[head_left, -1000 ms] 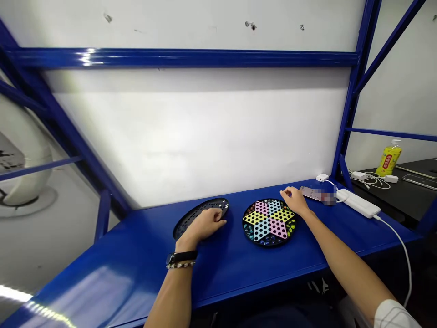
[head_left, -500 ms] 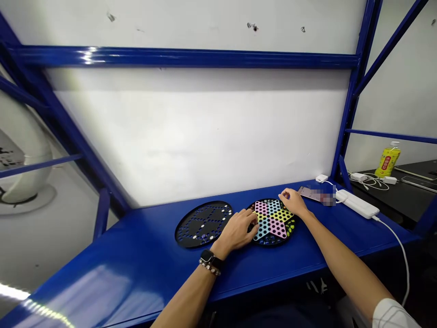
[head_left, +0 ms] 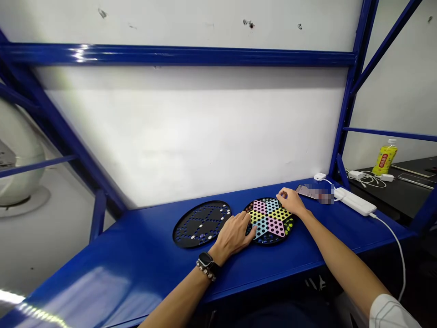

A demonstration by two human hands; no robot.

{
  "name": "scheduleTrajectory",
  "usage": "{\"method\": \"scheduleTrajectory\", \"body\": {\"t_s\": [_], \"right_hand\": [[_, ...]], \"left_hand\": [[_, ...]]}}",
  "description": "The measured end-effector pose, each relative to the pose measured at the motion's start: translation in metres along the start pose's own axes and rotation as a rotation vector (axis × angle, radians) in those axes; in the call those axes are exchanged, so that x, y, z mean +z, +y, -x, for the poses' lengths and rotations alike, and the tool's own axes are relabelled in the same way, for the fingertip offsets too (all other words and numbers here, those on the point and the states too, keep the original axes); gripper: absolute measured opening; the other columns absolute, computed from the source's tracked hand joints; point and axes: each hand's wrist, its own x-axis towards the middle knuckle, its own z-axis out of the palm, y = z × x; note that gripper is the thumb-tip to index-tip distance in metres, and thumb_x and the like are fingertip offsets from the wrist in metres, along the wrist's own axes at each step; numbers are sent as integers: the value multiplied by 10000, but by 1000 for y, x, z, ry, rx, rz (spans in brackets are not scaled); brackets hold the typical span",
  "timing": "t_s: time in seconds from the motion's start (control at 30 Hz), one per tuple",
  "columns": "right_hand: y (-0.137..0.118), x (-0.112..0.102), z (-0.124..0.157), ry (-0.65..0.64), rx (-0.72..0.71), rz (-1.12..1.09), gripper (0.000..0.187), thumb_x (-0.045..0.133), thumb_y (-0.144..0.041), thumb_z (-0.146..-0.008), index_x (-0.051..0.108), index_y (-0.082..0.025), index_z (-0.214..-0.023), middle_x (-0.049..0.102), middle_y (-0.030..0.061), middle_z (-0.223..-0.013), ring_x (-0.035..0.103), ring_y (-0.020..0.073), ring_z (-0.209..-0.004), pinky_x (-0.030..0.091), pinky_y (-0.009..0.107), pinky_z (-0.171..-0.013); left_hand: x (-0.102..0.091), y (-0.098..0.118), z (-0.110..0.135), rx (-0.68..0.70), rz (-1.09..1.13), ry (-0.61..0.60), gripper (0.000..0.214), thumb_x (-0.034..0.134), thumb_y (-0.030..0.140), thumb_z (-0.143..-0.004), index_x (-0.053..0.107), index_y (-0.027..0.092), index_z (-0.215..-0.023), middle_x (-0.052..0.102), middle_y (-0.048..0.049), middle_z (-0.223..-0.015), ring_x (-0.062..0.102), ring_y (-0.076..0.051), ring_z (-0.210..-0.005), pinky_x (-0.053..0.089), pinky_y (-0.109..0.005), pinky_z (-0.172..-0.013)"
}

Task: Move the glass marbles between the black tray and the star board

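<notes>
A round black Chinese checkers board (head_left: 261, 225) lies on the blue table, with a star of pink, light blue and yellow points full of holes. Small coloured pieces sit in the black pockets around the star. At the board's left edge rests my left hand (head_left: 235, 231), its thumb held apart from its fingers, with nothing seen in it. My right hand (head_left: 290, 200) is over the upper right rim, fingers curled and thumb pinched in; anything between the tips is too small to make out. A black oval board with holes (head_left: 194, 223) and a few white pieces lies left of my left hand.
Behind my right hand lies a phone (head_left: 306, 191). A white power strip (head_left: 355, 202) with a cord stands to its right, near a white charger (head_left: 319, 176). Blue frame posts (head_left: 342, 123) rise at the sides. A yellow bottle (head_left: 385, 158) stands on the black table beyond.
My left hand has shifted slightly left and its thumb has straightened out. My right hand stays at the upper right rim, still pinched. The whole view has moved a little.
</notes>
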Motion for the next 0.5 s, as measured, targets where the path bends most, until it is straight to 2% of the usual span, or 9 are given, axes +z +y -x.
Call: {"method": "scheduleTrajectory", "body": {"t_s": [0.17, 0.37, 0.5], "right_hand": [[1, 1, 0, -8, -4, -8, 202, 552, -414, -850, 611, -232, -784, 651, 13, -750, 586, 167, -667, 381, 266, -572], [2, 2, -1, -15, -10, -11, 200, 558, -405, -851, 617, -229, -778, 662, 14, -745, 585, 162, -645, 393, 268, -590], [3, 3, -1, -12, -28, -1, 200, 563, -398, -844, 618, -226, -758, 677, 24, -776, 600, 173, -691, 405, 272, -620]], "left_hand": [[1, -2, 2, 31, -23, -20, 258, 415, 406, -970, 556, 202, -899, 611, -66, -890, 575, -223, -788, 420, -360, -727], [-3, -4, 4, 138, -4, -83, 251, 371, 384, -1004, 543, 211, -943, 598, -63, -971, 553, -220, -837, 411, -362, -763], [-3, -5, 3, 136, -8, -117, 253, 328, 355, -1018, 524, 207, -955, 589, -63, -974, 540, -212, -829, 408, -358, -768]]}}
